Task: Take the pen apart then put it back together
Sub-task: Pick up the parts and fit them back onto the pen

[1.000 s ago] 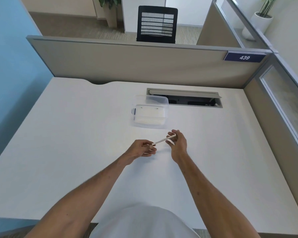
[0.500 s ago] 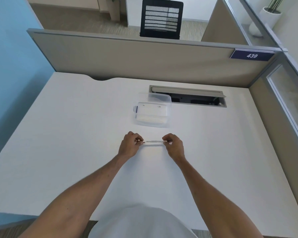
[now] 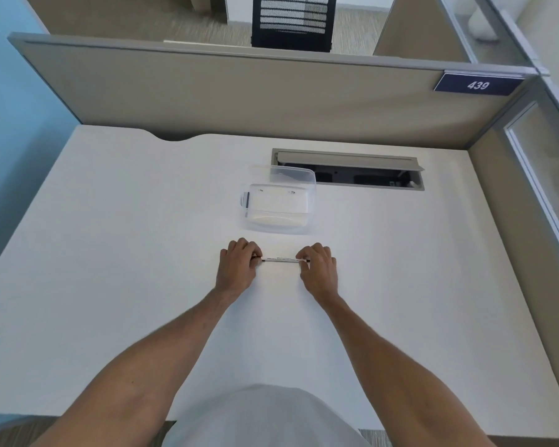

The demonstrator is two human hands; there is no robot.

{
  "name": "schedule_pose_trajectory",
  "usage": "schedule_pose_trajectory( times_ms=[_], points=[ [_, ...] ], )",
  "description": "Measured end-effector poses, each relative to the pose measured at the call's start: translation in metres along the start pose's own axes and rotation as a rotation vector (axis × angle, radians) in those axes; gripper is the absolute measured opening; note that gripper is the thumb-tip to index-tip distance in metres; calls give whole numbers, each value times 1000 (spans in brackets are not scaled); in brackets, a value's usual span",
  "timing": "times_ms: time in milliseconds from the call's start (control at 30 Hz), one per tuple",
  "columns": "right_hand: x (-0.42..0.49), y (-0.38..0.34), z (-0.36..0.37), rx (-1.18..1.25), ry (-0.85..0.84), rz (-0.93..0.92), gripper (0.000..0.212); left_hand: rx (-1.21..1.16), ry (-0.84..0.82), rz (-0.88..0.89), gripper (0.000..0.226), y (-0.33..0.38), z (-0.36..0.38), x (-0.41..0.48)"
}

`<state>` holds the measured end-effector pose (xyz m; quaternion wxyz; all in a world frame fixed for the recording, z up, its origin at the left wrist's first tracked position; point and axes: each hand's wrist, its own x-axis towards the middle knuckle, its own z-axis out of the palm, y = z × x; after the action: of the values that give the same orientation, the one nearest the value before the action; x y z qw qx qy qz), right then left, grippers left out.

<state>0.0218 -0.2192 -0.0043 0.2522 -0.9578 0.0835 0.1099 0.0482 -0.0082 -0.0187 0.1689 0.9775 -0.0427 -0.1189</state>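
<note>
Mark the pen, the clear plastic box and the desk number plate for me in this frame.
pen [image 3: 283,260]: head view, middle of the barrel showing between the two hands.
clear plastic box [image 3: 276,204]: head view, its see-through floor.
number plate [image 3: 478,85]: head view, on the digits 439.

one pen [image 3: 283,260], two hands [image 3: 238,267], one clear container [image 3: 278,204]

Left hand [image 3: 238,269] and right hand [image 3: 318,271] pinched opposite ends of horizontal pen [image 3: 284,260] above white desk [image 3: 110,253]; clear container [image 3: 279,201] beyond.
</note>
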Motion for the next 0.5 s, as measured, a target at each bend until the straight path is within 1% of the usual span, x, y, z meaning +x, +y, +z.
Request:
schedule_pose_trajectory(
  times_ms=[200,367,433,500],
  points=[
    [-4,0,-2,-4,-10,1,29,44,-3,24,26,0,0,-5],
    [-10,-3,-6,-4,-11,-14,35,34,5,15,34,-3,-4,-12],
    [-12,-4,-9,-5,0,-19,36,27,23,19,37,-4,-8,-15],
    [-15,-6,-13,-32,34,-39,37,63,70,60,40,-5,-12,-19]
  ],
)
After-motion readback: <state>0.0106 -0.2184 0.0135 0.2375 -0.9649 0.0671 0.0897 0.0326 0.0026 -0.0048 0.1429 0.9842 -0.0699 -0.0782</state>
